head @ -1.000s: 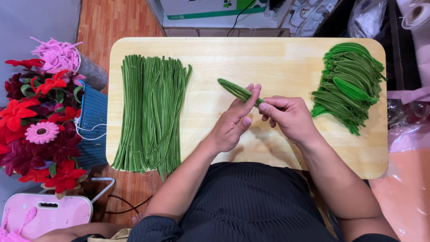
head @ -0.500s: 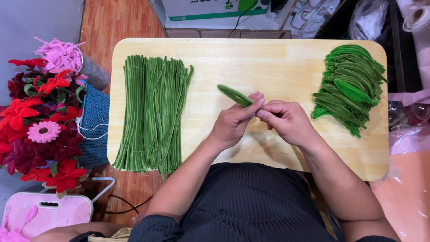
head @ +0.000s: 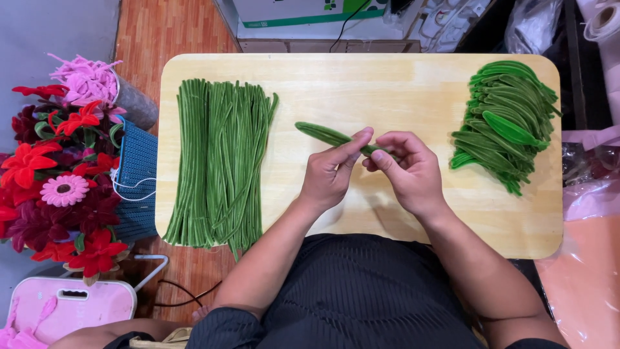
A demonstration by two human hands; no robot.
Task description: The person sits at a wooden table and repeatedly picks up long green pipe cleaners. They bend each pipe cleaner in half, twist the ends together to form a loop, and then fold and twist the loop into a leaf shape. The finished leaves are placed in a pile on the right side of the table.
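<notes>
Head camera looked straight down on a pale wooden tabletop [head: 387,84]. One folded green pipe-cleaner leaf [head: 326,134] was held above the middle of it, its long axis running left to right and tilted slightly, the rounded tip pointing left and away from the person. The left hand [head: 330,173] pinched the leaf between thumb and forefinger, and the right hand [head: 405,169] closed narrowly on its near end, the two hands touching. On the left side lay one loose bundle of straight green pipe cleaners [head: 219,161], too many to count, their length running away from the person. On the right sat one pile of finished green leaves [head: 507,123], also uncountable. Beside the tabletop's left edge stood one bunch of red and pink artificial flowers [head: 58,181].
</notes>
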